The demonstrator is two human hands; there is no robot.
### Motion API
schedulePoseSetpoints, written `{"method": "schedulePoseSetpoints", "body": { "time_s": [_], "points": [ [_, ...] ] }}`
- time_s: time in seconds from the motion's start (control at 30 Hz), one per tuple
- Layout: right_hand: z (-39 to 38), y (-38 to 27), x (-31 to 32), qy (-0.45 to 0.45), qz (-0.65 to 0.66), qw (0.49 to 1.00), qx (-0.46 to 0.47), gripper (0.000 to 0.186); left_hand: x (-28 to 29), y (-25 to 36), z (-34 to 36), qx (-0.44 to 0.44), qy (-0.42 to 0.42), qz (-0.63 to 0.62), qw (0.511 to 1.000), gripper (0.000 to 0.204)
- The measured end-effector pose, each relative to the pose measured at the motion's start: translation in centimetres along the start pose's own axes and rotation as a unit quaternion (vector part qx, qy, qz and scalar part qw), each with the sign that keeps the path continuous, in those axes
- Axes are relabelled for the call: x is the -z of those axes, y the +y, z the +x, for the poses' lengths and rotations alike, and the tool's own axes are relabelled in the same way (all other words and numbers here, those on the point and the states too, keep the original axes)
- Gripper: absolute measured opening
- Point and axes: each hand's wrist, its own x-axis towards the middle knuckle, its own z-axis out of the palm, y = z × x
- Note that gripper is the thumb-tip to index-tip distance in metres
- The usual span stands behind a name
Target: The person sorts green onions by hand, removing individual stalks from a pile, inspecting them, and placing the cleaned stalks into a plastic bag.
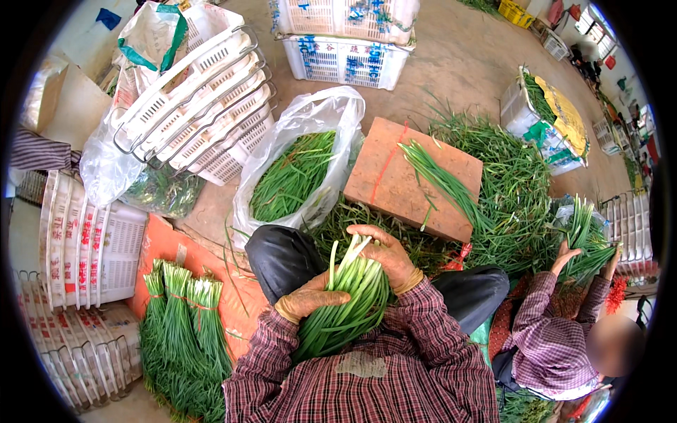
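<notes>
A bunch of garlic chives (352, 296) is held between my two hands above my lap, its pale stem ends up and its green leaves hanging down toward me. My left hand (310, 297) grips the bunch from the left side, thumb lying across the leaves. Around the upper right of the stems, near the white ends, my right hand (390, 258) is closed. Ahead of my hands, a loose handful of chives (441, 176) lies on a reddish-brown block (381, 158), beside a thin red tie (389, 163).
Tied chive bundles (190, 317) lie on an orange sheet (169, 243) at left. A clear plastic bag (337, 106) of chives stands ahead. Loose greens (515, 190) are heaped right of the block. Stacked white crates (204, 106) stand far left. A co-worker (557, 338) handles chives at right.
</notes>
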Motion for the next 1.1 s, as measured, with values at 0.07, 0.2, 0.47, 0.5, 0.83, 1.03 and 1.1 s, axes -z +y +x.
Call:
{"method": "schedulePoseSetpoints", "body": {
  "time_s": [0.07, 0.2, 0.47, 0.5, 0.83, 1.03, 1.1],
  "points": [
    [0.1, 0.3, -0.1, 0.014, -0.005, 1.000, 0.019, 0.041, 0.3, -0.4, 0.2, 0.004, 0.033, -0.029, 0.999, 0.078],
    [0.4, 1.1, -0.1, 0.026, -0.001, 0.999, 0.032, 0.038, 0.8, -1.8, 0.2, -0.026, 0.094, -0.051, 0.994, 0.055],
    [0.3, 1.3, -0.5, 0.063, 0.007, 0.998, 0.004, 0.034, -0.7, -0.2, 0.2, -0.099, 0.201, -0.062, 0.973, 0.021],
    [0.2, 1.2, -0.5, 0.063, 0.006, 0.998, 0.001, 0.034, -0.8, 0.1, 0.3, -0.111, 0.199, -0.070, 0.971, 0.019],
    [-1.0, 0.7, -2.1, 0.050, 0.000, 0.997, 0.063, 0.035, 0.5, -1.0, 1.0, -0.067, 0.273, 0.054, 0.958, 0.020],
    [-1.0, 0.8, -2.5, 0.086, 0.020, 0.994, 0.057, 0.046, 0.5, -0.9, -0.1, -0.088, 0.245, 0.035, 0.965, 0.022],
    [-0.8, 0.9, -2.6, 0.083, 0.018, 0.995, 0.047, 0.043, 0.5, -1.1, -0.4, -0.079, 0.233, 0.037, 0.969, 0.021]
  ]
}}
